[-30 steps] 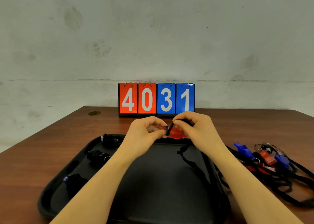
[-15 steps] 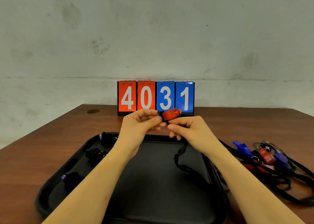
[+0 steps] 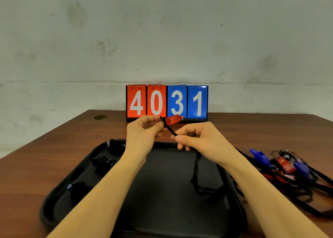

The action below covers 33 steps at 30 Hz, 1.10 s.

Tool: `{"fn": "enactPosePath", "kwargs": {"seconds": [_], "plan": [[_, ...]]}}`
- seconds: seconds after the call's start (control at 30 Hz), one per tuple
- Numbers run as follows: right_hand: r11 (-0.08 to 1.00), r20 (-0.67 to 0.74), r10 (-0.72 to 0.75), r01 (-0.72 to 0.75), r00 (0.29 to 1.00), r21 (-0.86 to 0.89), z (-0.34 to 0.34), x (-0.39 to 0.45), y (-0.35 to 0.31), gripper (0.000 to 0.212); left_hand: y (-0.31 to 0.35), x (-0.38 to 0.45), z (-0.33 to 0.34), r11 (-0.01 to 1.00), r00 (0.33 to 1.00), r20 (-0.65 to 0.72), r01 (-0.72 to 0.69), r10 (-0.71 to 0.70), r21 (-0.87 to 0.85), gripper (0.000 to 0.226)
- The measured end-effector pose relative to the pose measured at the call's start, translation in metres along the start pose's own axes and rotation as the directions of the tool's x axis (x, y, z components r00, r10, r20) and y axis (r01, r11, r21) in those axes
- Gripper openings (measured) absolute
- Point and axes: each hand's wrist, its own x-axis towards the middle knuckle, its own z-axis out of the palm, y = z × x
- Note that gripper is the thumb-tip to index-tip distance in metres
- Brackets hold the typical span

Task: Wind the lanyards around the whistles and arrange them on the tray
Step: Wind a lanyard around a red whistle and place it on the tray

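The left hand (image 3: 142, 131) pinched the red whistle (image 3: 171, 120) at its left end and held it above the far edge of the tray (image 3: 54, 201). The first black turns sat there, next to the fingertips. The right hand (image 3: 198, 138) was clenched on the black lanyard (image 3: 195, 167), just beside the whistle, so the short piece between the two hands was tight. The rest of the cord hung down and lay loose on the tray floor.

The whistle looked small, light and hard, probably smooth plastic, so a grip on its bare end seemed best. The lanyard was soft and limp; it would likely loosen without tension.

Three wound whistles (image 3: 102, 163) lay along the left side of the tray, but they were dark and hard to make out. On the bench (image 3: 54, 147) at the right, a pile of unwound whistles (image 3: 281, 163) lay tangled, and their number was not clear. The right fingers hid how the cord passed through them.
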Motion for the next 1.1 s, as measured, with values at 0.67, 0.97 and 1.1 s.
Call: {"fn": "enactPosePath", "kwargs": {"seconds": [0.67,0.97,1.1], "plan": [[0.631,-0.222,-0.499,0.177,0.838,-0.755,0.001,0.008,0.021,0.022,-0.005,-0.004,0.003,0.836,0.935,0.287,-0.324,0.211,0.443,0.019],[0.862,-0.377,-0.286,0.065,0.881,-0.503,-0.01,0.011,0.025,0.016,0.002,-0.009,0.001,0.864,0.909,0.395,-0.302,0.133,0.403,0.019],[0.96,-0.383,-0.139,0.03,0.913,-0.278,-0.015,0.009,0.024,0.015,0.005,-0.01,0.002,0.924,0.906,0.407,-0.247,0.114,0.292,0.022]]}}
